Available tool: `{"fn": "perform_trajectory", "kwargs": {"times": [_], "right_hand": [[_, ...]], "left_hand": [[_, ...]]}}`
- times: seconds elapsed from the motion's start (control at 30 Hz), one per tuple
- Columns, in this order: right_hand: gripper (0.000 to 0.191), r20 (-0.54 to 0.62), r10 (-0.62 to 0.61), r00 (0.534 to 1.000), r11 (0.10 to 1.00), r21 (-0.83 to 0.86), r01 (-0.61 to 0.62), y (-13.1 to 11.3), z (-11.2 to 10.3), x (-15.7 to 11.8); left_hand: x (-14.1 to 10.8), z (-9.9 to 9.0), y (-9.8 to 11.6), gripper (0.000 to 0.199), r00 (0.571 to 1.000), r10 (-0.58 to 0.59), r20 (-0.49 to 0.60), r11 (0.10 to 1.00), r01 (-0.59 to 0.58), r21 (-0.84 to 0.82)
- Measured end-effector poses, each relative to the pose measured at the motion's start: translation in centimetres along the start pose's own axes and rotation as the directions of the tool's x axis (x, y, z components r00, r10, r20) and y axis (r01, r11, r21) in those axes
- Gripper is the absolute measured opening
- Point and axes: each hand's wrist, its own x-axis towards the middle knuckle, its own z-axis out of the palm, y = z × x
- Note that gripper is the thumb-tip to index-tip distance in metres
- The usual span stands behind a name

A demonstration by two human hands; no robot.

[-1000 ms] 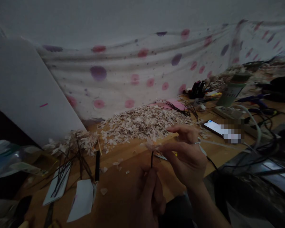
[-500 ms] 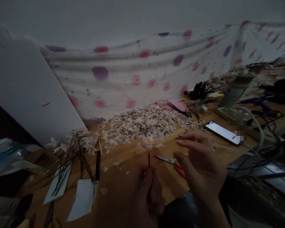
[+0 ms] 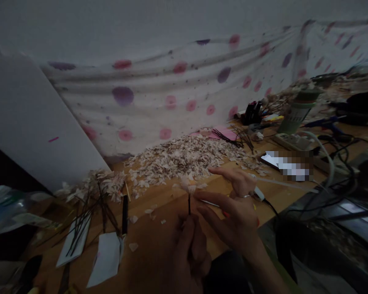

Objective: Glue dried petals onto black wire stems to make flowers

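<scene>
My left hand [image 3: 191, 249] is closed in a pinch around the dark, thin stem of a pale artificial flower [image 3: 188, 186], held upright over the table. The flower's whitish petals spread at the top of the stem. My right hand [image 3: 237, 210], with a ring on one finger, is just right of the stem. Its fingers are apart and reach toward the flower; I see nothing in them. Beneath the right hand lie scissors [image 3: 209, 202], mostly hidden by it. Behind the flower spreads a heap of loose pale petals [image 3: 178, 159].
Dark stems [image 3: 79, 228] lie across a white card at left, near a folded white paper [image 3: 104, 259]. A phone [image 3: 271, 160], a green bottle [image 3: 299, 112], a power strip [image 3: 290, 141] and cables stand at right. A spotted cloth [image 3: 147, 106] hangs behind.
My right hand has moved left, closer to the flower's stem, and now covers most of the scissors. My left hand still holds the flower. The view has shifted slightly.
</scene>
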Motion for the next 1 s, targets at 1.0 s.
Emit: {"fn": "perform_trajectory", "kwargs": {"times": [1.0], "right_hand": [[0.014, -0.005, 0.036, 0.999, 0.994, 0.100, -0.035, 1.2, -0.9, -1.3]], "left_hand": [[1.8, -0.5, 0.4, 0.036, 1.000, -0.012, -0.018, 0.984, 0.009, -0.176]]}}
